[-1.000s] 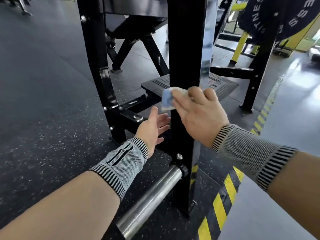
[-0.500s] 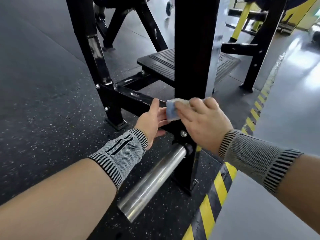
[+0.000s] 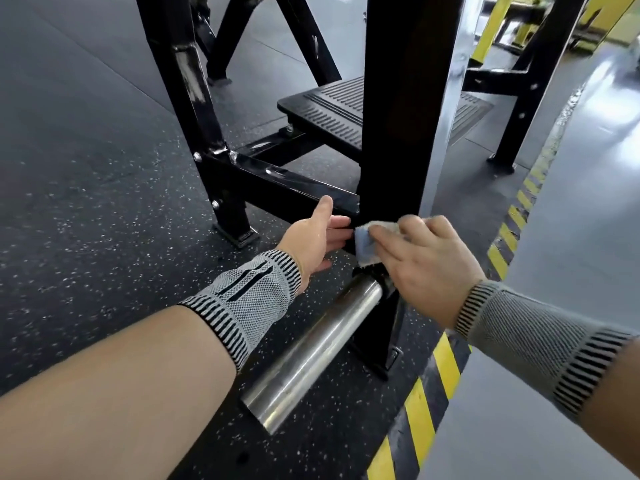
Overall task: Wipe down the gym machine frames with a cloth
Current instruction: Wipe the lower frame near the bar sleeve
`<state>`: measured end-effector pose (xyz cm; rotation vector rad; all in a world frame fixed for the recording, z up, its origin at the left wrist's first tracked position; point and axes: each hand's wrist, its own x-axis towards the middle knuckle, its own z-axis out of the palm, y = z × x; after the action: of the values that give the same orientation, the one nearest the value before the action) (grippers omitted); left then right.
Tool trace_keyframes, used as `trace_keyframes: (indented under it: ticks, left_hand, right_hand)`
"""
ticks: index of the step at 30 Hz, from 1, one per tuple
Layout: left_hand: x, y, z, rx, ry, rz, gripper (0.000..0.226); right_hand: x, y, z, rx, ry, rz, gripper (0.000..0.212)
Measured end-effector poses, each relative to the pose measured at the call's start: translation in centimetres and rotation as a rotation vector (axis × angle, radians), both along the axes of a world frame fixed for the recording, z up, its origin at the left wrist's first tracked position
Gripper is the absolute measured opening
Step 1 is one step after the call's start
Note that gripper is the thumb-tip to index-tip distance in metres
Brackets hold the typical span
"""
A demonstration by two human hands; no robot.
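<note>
One small blue-grey cloth [image 3: 367, 243] sits low on the black upright post [image 3: 398, 126] of the machine frame, just above the steel roller [image 3: 311, 351]. We press it there with our right hand [image 3: 429, 268], fingers curled over it. Our left hand [image 3: 313, 239] is beside it, relaxed, thumb on the cross beam [image 3: 287, 185]. Beyond stands a ribbed footplate [image 3: 329, 109]; yellow-black floor tape [image 3: 420, 414] runs along the right.

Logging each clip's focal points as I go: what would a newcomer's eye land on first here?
First, the right hand pressing a crumpled pale blue-grey cloth against the foot of the glossy black square upright post at centre. Beside it, the left hand rests at the black crossbar. Below juts a shiny steel cylindrical peg, and yellow-black hazard striping runs along the floor at right.
</note>
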<state>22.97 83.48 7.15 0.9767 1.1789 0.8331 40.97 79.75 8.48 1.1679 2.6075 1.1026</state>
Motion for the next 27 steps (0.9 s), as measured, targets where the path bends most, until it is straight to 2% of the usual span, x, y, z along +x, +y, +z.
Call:
trace_keyframes:
  ticks: [3, 8, 13, 16, 19, 21, 24, 27]
  left_hand:
    - [0.0, -0.1, 0.4, 0.016, 0.027, 0.000, 0.055]
    - [-0.4, -0.2, 0.5, 0.058, 0.058, -0.044, 0.056]
    - [0.3, -1.2, 1.5, 0.130, 0.077, -0.064, 0.047]
    - [1.3, -2.1, 2.5, 0.191, 0.112, -0.082, 0.044]
    - [2.6, -4.7, 2.6, 0.314, 0.221, -0.019, 0.026]
    - [4.3, -7.9, 2.0, 0.371, 0.247, -0.044, 0.030]
    - [7.5, -12.9, -1.4, 0.257, 0.286, -0.167, 0.032]
    - [9.6, -14.5, -6.4, -0.040, 0.276, -0.132, 0.023]
  right_hand:
    - [-0.7, 1.0, 1.8, 0.045, 0.078, -0.017, 0.043]
    - [1.8, -1.9, 0.1, 0.062, 0.185, -0.026, 0.046]
    - [-0.2, 0.1, 0.0, 0.039, 0.211, -0.091, 0.035]
    - [1.4, -1.3, -1.4, 0.044, 0.309, -0.091, 0.035]
    - [3.5, -3.4, -3.4, -0.001, 0.408, -0.133, 0.030]
    - [5.4, -4.5, -4.2, -0.024, 0.561, -0.217, 0.024]
    - [7.2, -6.6, -5.9, -0.043, 0.819, -0.386, 0.035]
    - [6.8, -8.2, -8.3, -0.157, 0.897, -0.345, 0.037]
